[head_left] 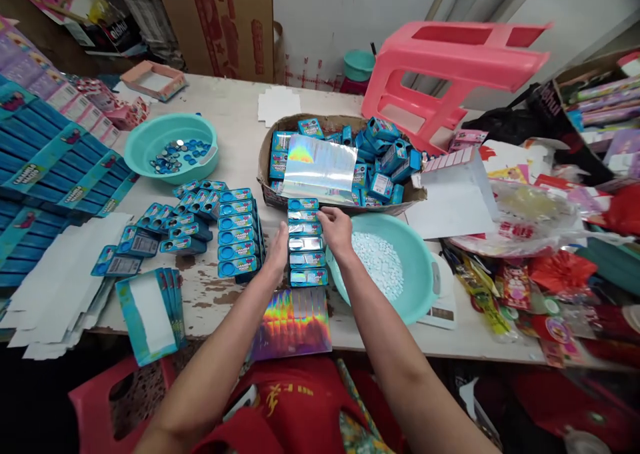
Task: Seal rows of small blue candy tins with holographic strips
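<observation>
A column of small blue candy boxes (pixel 306 241) lies on the table in front of me. My left hand (pixel 277 253) presses flat against the column's left side, fingers together and stretched out. My right hand (pixel 337 230) rests on the column's right side near its top, fingers curled over the edge of the boxes. A holographic sheet (pixel 293 322) lies just below the column. To the right of the column, a teal bowl (pixel 423 287) holds small white pellets (pixel 380 262).
A second stack of blue boxes (pixel 237 231) and loose ones (pixel 170 231) lie to the left. A cardboard tray (pixel 265 174) behind holds more boxes and a holographic sheet (pixel 317 167). A teal bowl of coins (pixel 150 149), flat blue cartons (pixel 50 167), a pink stool (pixel 450 74) and clutter at right surround the work spot.
</observation>
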Demonstrator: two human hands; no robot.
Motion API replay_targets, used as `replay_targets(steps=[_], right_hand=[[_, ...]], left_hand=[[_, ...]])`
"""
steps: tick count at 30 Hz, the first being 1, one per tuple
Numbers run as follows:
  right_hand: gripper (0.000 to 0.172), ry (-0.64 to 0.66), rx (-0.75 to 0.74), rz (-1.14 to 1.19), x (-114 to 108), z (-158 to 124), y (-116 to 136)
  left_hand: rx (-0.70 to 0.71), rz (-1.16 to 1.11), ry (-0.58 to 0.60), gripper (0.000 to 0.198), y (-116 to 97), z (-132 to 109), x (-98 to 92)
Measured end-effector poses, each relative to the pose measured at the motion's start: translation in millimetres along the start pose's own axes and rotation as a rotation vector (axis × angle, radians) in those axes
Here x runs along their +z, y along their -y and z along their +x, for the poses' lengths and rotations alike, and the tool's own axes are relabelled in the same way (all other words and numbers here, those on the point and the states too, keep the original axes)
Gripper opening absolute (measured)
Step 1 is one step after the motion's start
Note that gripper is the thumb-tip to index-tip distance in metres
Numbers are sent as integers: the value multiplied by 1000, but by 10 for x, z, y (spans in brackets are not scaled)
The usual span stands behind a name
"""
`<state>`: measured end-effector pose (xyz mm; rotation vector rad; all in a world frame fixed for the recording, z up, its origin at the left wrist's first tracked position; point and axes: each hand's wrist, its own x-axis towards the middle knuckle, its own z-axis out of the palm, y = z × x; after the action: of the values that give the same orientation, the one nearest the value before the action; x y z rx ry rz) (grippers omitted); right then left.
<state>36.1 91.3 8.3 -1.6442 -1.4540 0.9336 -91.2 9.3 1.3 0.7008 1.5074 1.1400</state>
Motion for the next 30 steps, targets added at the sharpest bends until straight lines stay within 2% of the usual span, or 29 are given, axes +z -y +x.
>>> replay_targets(steps=[2, 4, 5, 6, 8, 10, 13, 15, 20, 23, 26, 30], right_hand=[[33, -100, -76, 184, -188, -396, -90], [28, -214, -126, 191, -322, -945, -248], [22, -214, -139, 155, -345, -1230, -362], [16, -137, -156, 115, -330, -1496, -501], [12, 125, -151, 42, -198, -1899, -837], [15, 287, -139, -21, 19, -2089, -1190], [27, 370, -132, -161, 322, -2073, -1566], [37, 371, -138, -267, 438, -1993, -1648], [56, 413, -181, -567, 550, -1919, -1481], [58, 449, -219, -675, 588, -1951, -1390], [58, 493, -273, -707, 586, -1979, -1385], [48, 517, -347, -709, 539, -1964, -1421]], left_hand=[[102, 178, -72, 50, 283, -349, -175], [197, 429, -30, 39, 636, -647, -368], [231, 611, 4, 34, 810, -735, -449], [253, 804, 40, 30, 968, -771, -511], [247, 1142, 77, 29, 1206, -700, -568], [191, 1375, 105, 33, 1334, -523, -555], [139, 1504, 162, 27, 1393, -311, -502], [130, 1486, 187, 20, 1396, -276, -495], [46, 1299, 276, 17, 1373, -331, -553], [70, 1190, 310, 19, 1362, -324, -572], [83, 1133, 284, 21, 1364, -302, -576], [39, 1124, 252, 19, 1372, -291, -577]])
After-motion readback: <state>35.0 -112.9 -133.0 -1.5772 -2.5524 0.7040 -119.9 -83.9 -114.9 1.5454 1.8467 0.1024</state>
